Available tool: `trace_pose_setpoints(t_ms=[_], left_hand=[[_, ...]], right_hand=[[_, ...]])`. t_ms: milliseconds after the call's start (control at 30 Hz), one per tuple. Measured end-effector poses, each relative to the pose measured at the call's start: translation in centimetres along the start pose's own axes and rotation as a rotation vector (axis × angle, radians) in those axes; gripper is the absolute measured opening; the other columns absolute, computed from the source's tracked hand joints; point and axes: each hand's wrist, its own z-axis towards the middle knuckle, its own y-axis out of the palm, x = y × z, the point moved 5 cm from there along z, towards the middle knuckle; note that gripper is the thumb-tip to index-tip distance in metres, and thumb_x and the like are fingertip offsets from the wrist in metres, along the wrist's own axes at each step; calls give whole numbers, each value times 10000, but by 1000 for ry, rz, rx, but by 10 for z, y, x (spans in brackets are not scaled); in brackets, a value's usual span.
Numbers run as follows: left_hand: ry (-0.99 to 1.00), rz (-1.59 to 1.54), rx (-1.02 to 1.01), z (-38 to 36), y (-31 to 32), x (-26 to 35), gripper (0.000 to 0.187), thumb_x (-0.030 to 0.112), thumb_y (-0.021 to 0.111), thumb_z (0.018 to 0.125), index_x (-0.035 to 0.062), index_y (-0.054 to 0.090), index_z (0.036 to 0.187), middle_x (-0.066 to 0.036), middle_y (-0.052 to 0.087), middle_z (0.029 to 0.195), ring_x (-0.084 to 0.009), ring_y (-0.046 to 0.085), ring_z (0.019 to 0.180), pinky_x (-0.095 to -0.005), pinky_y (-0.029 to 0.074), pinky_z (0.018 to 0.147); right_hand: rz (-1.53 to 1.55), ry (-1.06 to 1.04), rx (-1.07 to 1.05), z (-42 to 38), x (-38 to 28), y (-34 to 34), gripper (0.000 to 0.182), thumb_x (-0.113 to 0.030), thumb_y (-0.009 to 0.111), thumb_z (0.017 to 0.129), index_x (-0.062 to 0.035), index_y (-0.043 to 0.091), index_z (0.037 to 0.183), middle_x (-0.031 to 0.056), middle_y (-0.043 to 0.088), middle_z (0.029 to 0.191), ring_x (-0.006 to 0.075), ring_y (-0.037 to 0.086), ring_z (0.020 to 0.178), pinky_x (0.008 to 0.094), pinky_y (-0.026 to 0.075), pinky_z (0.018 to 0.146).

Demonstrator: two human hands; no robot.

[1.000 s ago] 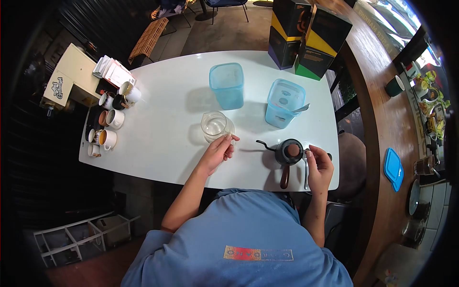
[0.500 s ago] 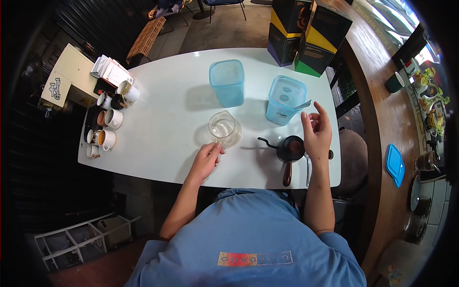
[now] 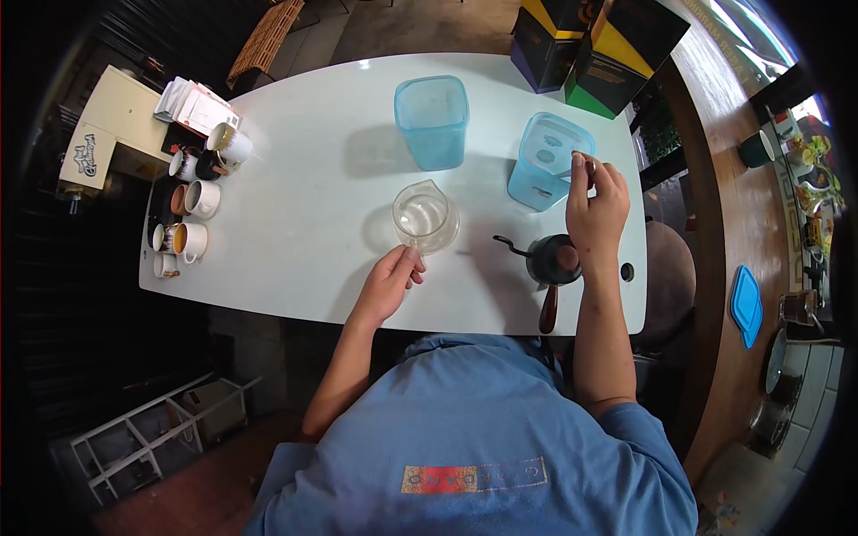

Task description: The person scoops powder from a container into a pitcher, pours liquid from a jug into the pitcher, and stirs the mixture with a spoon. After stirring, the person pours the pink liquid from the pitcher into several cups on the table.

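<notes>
A white table [image 3: 295, 205] fills the middle of the frame, with mugs [image 3: 192, 201] lined along its left edge. At right of centre, the handle of a spoon [image 3: 565, 171] in the right-hand blue container [image 3: 547, 163] is pinched by the right hand [image 3: 594, 210]; its long axis slants up to the right. The glass carafe [image 3: 424, 216] is touched by the left hand [image 3: 390, 281], fingers loosely curled just below it. A black kettle [image 3: 552, 263] sits below the right hand. Lettering on the cream box [image 3: 94, 147], upper left, is too small to read.
</notes>
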Motion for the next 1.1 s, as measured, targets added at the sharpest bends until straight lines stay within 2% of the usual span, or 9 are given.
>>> trace_pose_setpoints(t_ms=[167, 433, 567, 633, 667, 767, 900, 1033, 1100], left_hand=[[14, 1, -19, 2, 0, -4, 330, 306, 386, 988, 62, 512, 804, -1, 523, 755, -83, 493, 698, -225, 392, 635], [14, -24, -21, 2, 2, -3, 341, 304, 365, 995, 68, 496, 787, 1, 505, 726, -79, 462, 677, -225, 385, 641], [53, -21, -13, 4, 2, -4, 331, 284, 351, 999, 71, 471, 776, -10, 498, 733, -89, 473, 688, -230, 383, 643], [73, -19, -15, 3, 1, -6, 322, 283, 348, 999, 77, 458, 776, -15, 498, 747, -95, 489, 701, -231, 384, 644], [76, -62, -4, 3, 1, -6, 324, 280, 347, 999, 77, 444, 766, -18, 480, 733, -100, 469, 691, -232, 377, 641], [91, -135, -2, 4, 0, -5, 327, 273, 345, 999, 76, 417, 747, -19, 444, 706, -105, 424, 669, -235, 359, 631], [94, -110, 24, 1, 1, 6, 325, 261, 347, 998, 80, 393, 732, -9, 395, 679, -103, 372, 644, -240, 330, 609], [104, -109, 14, 2, 2, 10, 320, 257, 352, 997, 79, 392, 734, -9, 391, 678, -101, 372, 646, -237, 323, 603], [93, -95, 24, 1, 2, 13, 318, 253, 354, 995, 80, 391, 731, -7, 392, 677, -98, 371, 642, -233, 322, 603]], right_hand=[[39, -32, 4, 2, 0, 6, 153, -128, 588, 863, 1, 667, 839, 101, 589, 649, 243, 542, 633, 346, 422, 629], [79, 230, -22, 1, 12, 0, 197, -161, 587, 874, 19, 664, 852, 137, 637, 714, 243, 599, 683, 335, 459, 645], [79, 222, 33, 2, 13, -10, 207, -168, 586, 877, 23, 665, 881, 138, 641, 714, 228, 610, 677, 323, 462, 632], [115, 264, 111, 2, 16, -20, 222, -180, 579, 892, 23, 667, 907, 108, 637, 688, 160, 601, 645, 284, 457, 605], [115, 264, 115, 3, 16, -25, 222, -180, 579, 892, 23, 667, 907, 108, 637, 688, 160, 601, 645, 284, 457, 605], [173, 288, 187, 3, 16, -40, 244, -199, 564, 917, 21, 669, 911, 27, 601, 646, 51, 522, 610, 213, 425, 583], [250, 337, 224, 0, 17, -52, 254, -200, 549, 930, 27, 665, 919, 14, 600, 668, 52, 528, 621, 195, 409, 581], [355, 284, 289, -2, 22, -57, 254, -192, 537, 936, 30, 660, 927, 11, 606, 700, 49, 529, 634, 192, 411, 591], [357, 331, 294, -5, 24, -63, 248, -178, 531, 938, 37, 655, 933, 11, 622, 739, 50, 533, 642, 191, 421, 601]])
